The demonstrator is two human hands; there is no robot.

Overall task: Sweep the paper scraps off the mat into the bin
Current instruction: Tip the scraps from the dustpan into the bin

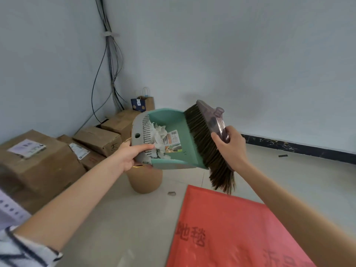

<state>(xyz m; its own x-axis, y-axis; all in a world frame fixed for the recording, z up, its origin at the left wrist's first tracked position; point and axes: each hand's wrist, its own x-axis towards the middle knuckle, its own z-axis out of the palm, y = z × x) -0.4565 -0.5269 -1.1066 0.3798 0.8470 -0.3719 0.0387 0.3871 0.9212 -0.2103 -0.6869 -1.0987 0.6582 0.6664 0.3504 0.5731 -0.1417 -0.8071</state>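
Observation:
My left hand [129, 153] grips the grey back edge of a teal dustpan [181, 132], held tilted in the air above a tan bin [146, 180]. White paper scraps [159, 134] lie heaped in the pan near its grey comb edge. My right hand [229, 147] grips the clear purple head of a broom [204, 137], whose brown bristles lie against the pan's open lip. The red mat [227, 228] with dark printed characters lies on the floor at the lower right.
Several cardboard boxes [38, 160] are stacked along the left wall. A paper bag [143, 104] stands in the corner below hanging cables [111, 60]. A small scrap [171, 193] lies on the beige floor between bin and mat.

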